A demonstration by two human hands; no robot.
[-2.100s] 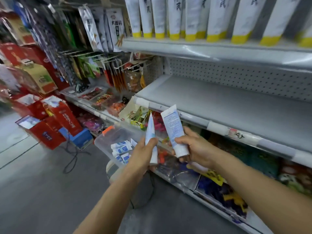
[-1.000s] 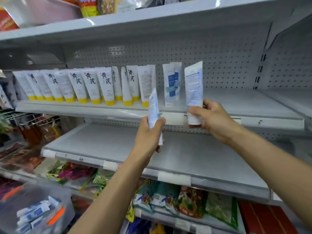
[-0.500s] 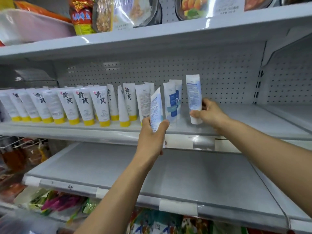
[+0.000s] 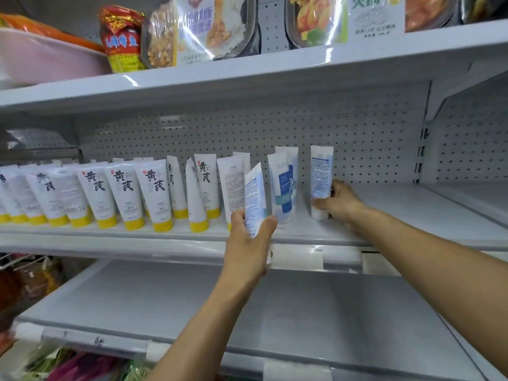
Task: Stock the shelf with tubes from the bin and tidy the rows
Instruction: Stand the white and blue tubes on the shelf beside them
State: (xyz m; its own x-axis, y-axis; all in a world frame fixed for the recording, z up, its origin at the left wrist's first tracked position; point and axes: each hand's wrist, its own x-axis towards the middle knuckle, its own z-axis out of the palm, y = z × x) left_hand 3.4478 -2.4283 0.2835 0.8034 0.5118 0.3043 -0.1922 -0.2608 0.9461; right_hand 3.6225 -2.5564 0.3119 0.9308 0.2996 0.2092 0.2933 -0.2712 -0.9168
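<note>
My right hand (image 4: 339,203) grips a white and blue tube (image 4: 320,177) near its cap and stands it cap-down on the middle shelf (image 4: 412,215), to the right of two standing blue and white tubes (image 4: 284,185). My left hand (image 4: 248,243) holds another white and blue tube (image 4: 254,198) upright in front of the shelf edge, just left of those tubes. A long row of white tubes with yellow caps (image 4: 123,193) fills the shelf's left half. The bin is out of view.
The right part of the middle shelf is bare. Below it runs a wide grey lower shelf (image 4: 316,320) with nothing on it. Food packets (image 4: 192,28) and a pink tub (image 4: 46,59) sit on the top shelf. Snack bags (image 4: 68,364) hang at the bottom left.
Both hands rose from the bin up to the middle shelf. My right hand set its tube down on the shelf beside the blue and white tubes; my left hand still holds its tube.
</note>
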